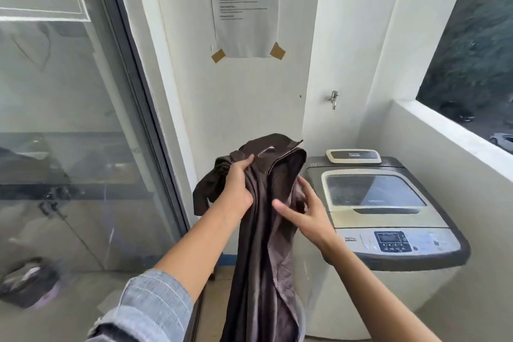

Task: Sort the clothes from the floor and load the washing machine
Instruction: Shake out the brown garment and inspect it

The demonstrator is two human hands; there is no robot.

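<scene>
Sleeve: grey-blue checked fabric, rolled up on the left forearm, nearest the camera at lower left.
Garment: dark brown cloth, held up in front of the person; collar end at top, the rest hanging straight down past the lower frame edge.
Left hand: fingers curled round a bunched upper part of the garment, just below the collar.
Right hand: fingers spread and mostly straight, fingertips touching the right edge of the garment; thumb extended toward the cloth; no grip visible.
Washer: top-loading unit, right of the garment, standing on the floor in the corner against the low wall.
Lid: closed, with a dark window panel.
Control panel: on the front edge of the washer top, small display and buttons.
Floor: pale tile; details blurred.
Pile: dark cloth with a purple edge, on the floor at far left, seen at the glass; blurred.
Glass door: large pane in a dark frame, left side, reflective; white lettering near the top.
Tap: metal, on the white wall above the washer.
Notice: printed sheet taped to the wall; text illegible.
Low wall: white parapet at right; trees and parked cars beyond.
</scene>
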